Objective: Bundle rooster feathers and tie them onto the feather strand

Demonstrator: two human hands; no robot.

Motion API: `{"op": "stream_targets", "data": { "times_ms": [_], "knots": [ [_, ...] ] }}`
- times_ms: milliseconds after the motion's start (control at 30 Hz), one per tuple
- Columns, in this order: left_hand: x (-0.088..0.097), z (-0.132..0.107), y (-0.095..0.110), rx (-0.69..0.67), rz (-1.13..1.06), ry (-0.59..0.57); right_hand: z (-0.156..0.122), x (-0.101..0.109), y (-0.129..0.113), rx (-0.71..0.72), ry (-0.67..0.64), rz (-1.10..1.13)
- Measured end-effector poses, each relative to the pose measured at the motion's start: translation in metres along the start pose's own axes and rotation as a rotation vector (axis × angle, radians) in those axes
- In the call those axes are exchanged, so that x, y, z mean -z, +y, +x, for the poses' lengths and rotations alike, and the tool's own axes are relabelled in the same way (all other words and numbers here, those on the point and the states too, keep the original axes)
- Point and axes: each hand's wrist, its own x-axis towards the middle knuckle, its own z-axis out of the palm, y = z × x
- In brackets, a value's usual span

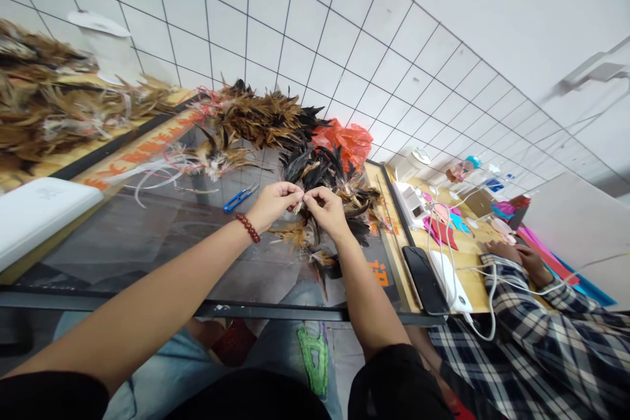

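Observation:
My left hand [273, 205] and my right hand [327, 211] meet over a glass tabletop [147, 236], fingertips pinched together on a small feather [298, 205] between them. A bead bracelet [247, 228] circles my left wrist. Just beyond and under my hands lies a pile of black and brown feathers [325, 174]. A long bundle of brown feathers [260, 115] stretches off to the left behind it.
Blue thread snips [238, 197] lie left of my hands. A red plastic bag [344, 139] sits behind the pile, a white box [39, 210] at the left. At the right, another person in a plaid sleeve [546, 335] works beside a black phone [423, 279], cables and coloured paper.

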Motion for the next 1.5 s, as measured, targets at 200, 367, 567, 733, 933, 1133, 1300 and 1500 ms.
{"op": "stream_targets", "data": {
  "times_ms": [200,367,567,733,933,1133,1300,1500],
  "knots": [
    [0.006,0.003,0.000,0.153,-0.047,-0.049,-0.002,-0.001,-0.007,0.139,0.017,-0.080],
    [0.014,0.006,0.001,0.339,-0.232,-0.126,-0.002,0.007,-0.011,0.313,0.003,-0.235],
    [0.017,0.009,0.001,0.361,-0.324,-0.125,-0.003,0.009,-0.010,0.289,-0.048,-0.115],
    [0.014,0.007,0.001,0.336,-0.401,-0.077,-0.007,0.002,-0.006,0.325,-0.019,-0.222],
    [0.010,0.006,0.003,0.366,-0.523,0.007,-0.008,-0.001,0.003,0.626,0.118,-0.550],
    [0.010,0.007,0.004,0.491,-0.494,-0.079,-0.005,0.007,0.003,0.748,0.193,-0.577],
    [0.013,0.007,0.003,0.369,-0.509,-0.227,-0.007,0.001,0.001,0.669,0.017,-0.538],
    [0.019,0.009,0.007,0.313,-0.491,-0.131,-0.007,0.000,0.003,0.542,-0.113,-0.438]
  ]
}}
